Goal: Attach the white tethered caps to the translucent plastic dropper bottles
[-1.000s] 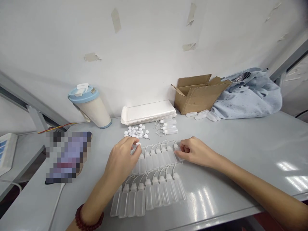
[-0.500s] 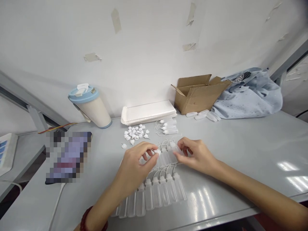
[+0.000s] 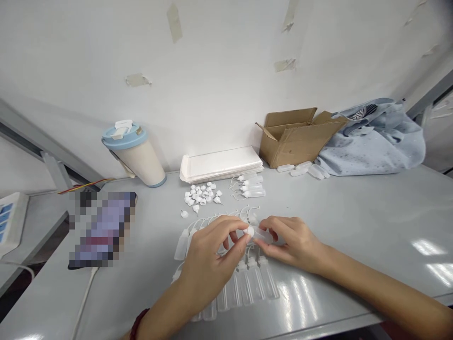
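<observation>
My left hand pinches a small white cap between thumb and fingertips. My right hand grips a clear plastic bottle, tilted with its neck towards the left. Cap and bottle neck meet between the two hands; whether the cap is seated I cannot tell. Under and around my hands lie two rows of clear bottles, the front row and the back row, with thin curved strips at their tops. My left hand covers part of both rows.
Behind the hands lie a pile of white caps and several capped bottles. Farther back are a stack of white sheets, a cardboard box, loose bottles and blue cloth. A tumbler and phone are left.
My left hand has moved right with the cap, bringing it to the neck of the bottle in my right hand. The right hand has lowered slightly, and the view has shifted a little.
</observation>
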Demonstrator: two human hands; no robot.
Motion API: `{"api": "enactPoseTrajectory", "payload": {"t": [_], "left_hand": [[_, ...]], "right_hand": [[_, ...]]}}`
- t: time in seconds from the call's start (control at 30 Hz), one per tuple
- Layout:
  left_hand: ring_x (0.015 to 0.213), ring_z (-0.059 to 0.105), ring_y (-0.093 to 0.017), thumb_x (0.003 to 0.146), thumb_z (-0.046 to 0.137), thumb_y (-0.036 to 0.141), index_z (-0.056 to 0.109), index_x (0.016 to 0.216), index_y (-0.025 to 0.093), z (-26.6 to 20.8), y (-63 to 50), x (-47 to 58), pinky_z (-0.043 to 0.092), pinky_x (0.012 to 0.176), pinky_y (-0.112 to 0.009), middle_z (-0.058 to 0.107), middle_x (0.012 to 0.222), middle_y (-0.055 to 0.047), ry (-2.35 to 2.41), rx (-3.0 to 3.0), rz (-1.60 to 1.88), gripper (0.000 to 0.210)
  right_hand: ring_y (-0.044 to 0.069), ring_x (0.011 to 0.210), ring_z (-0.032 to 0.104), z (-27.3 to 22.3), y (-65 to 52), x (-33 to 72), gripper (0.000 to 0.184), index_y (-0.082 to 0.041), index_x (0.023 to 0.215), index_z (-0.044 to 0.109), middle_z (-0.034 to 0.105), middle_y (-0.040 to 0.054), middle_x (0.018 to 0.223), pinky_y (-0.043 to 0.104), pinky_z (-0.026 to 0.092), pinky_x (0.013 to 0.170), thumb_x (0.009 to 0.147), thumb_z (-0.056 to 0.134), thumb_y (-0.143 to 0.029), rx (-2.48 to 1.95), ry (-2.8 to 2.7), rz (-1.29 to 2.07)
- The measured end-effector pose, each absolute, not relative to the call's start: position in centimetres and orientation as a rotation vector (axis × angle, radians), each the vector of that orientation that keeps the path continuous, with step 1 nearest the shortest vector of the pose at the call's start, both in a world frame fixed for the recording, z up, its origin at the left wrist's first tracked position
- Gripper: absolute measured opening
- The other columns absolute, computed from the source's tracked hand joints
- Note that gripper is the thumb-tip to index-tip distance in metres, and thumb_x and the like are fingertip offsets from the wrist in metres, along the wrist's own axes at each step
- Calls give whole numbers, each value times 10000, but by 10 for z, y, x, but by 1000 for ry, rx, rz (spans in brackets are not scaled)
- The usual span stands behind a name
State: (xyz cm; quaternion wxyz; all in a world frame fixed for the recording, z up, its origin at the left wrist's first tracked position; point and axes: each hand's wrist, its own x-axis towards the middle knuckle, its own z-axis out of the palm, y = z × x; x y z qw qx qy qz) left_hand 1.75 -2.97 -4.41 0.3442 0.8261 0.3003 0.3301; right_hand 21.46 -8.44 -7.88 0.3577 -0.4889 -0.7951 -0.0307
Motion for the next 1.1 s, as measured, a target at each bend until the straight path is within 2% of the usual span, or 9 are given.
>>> {"api": "enactPoseTrajectory", "payload": {"t": [0.27, 0.67, 0.83, 0.97, 1.1], "left_hand": [[606, 543, -106, 833, 564, 178, 643, 917, 224, -41, -27, 18, 455, 499, -202, 667, 860, -4, 843, 2066, 773, 124], [595, 528, -99, 820, 558, 158, 632, 870, 200, -38, -23, 14, 450, 562, -228, 619, 742, 18, 829, 2083, 804, 98], [604, 547, -109, 823, 562, 211, 645, 847, 210, -36, -24, 15, 470, 537, -214, 622, 734, 13, 857, 1946, 726, 87], [607, 556, -122, 821, 566, 258, 661, 856, 222, -36, -24, 15, 489, 543, -226, 619, 711, 7, 895, 1865, 655, 107], [563, 544, -121, 810, 588, 313, 668, 849, 223, -37, -24, 15, 458, 470, -208, 583, 645, 14, 914, 1760, 591, 126]], "right_hand": [[102, 473, 520, -83, -85, 215, 97, -163, 898, 520, 598, -2, 625, 211, 385, 442, 891, 541, -257, -1212, -2076, -196], [127, 534, 614, -83, -88, 216, 120, -191, 952, 505, 683, 26, 724, 226, 469, 477, 882, 573, -262, -1222, -2042, -222], [122, 518, 612, -83, -88, 216, 129, -199, 967, 509, 696, 24, 737, 230, 487, 483, 879, 575, -267, -1217, -2034, -248], [148, 599, 663, -84, -90, 216, 145, -196, 986, 519, 700, 27, 737, 237, 519, 518, 874, 580, -265, -1198, -2042, -254], [159, 627, 676, -84, -89, 216, 144, -191, 998, 523, 703, 37, 748, 242, 536, 517, 880, 573, -256, -1184, -2050, -259]]}}
